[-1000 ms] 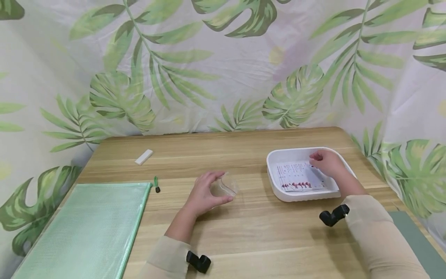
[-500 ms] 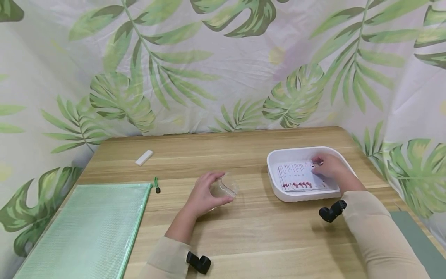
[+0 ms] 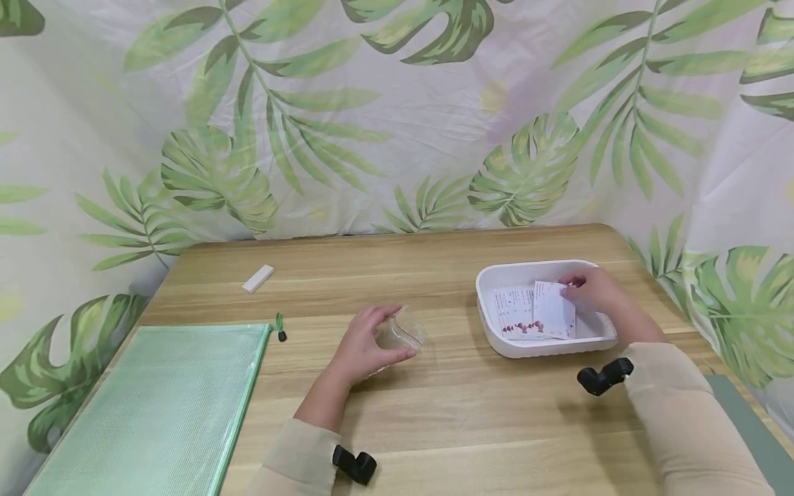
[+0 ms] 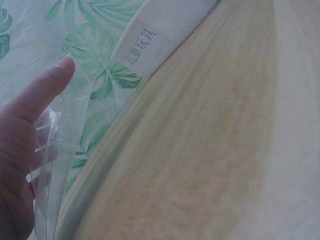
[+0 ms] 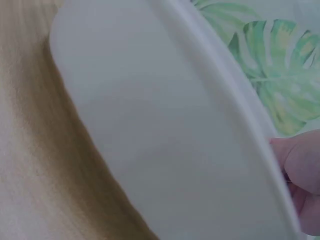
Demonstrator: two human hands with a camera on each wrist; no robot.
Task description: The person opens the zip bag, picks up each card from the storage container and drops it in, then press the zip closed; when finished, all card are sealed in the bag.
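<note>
Near the centre of the head view, a person's left hand [image 3: 366, 348] held a clear plastic bag [image 3: 402, 332] just above or against the worktop [image 3: 459, 427], which of the two could not be told; its grip stood wide, thumb and fingers well spread, with the bag between them and its seam line facing the right of the frame. To the right of centre, the right hand [image 3: 595, 291] reached over the white tub [image 3: 546, 349]; its grip was narrow, thumb and fingertips pinching a white card [image 3: 554, 313] by its upper right edge; the card stood tilted up inside the tub, in front of other printed cards [image 3: 513, 313], which lay flat on the tub's floor and bore red figures along their lower edge. In the left wrist view, a label [image 4: 142, 45] with printed characters showed on the tub's outer wall, at the top of the frame.

At the lower left of the head view lay a green mesh pouch [image 3: 155, 413]; a green cord with a black bead [image 3: 282, 336] sat at its upper right corner; a white block [image 3: 258, 278] lay farther up; a grey-green sheet [image 3: 750, 427] showed at the lower right; leaf-patterned cloth [image 3: 434, 103] filled the upper part.
</note>
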